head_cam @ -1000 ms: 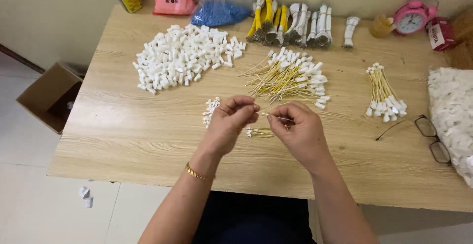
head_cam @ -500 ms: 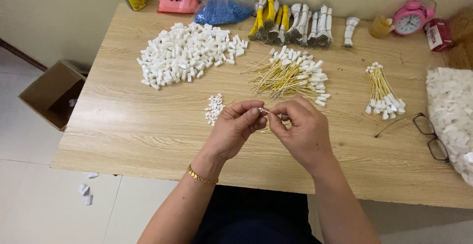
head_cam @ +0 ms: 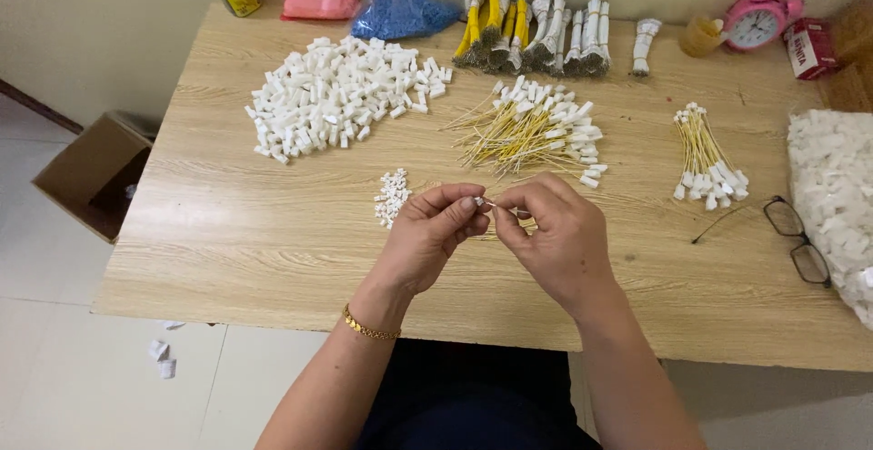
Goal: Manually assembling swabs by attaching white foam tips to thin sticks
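At centre of frame, small white connector [head_cam: 479, 201] pinched in left hand [head_cam: 429, 235] fingertips; right hand [head_cam: 556, 236] closed on thin wire end beside it, hands touching. Small white piece cluster [head_cam: 392, 197] just left. Yellow wire heap [head_cam: 532, 132] above; big white pile [head_cam: 338, 94] upper left; glasses [head_cam: 800, 239] far right.

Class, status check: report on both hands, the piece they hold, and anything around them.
Left hand and right hand together, pinching a small white piece. Wire hidden behind fingers. Small white pile just left; yellow wires beyond.
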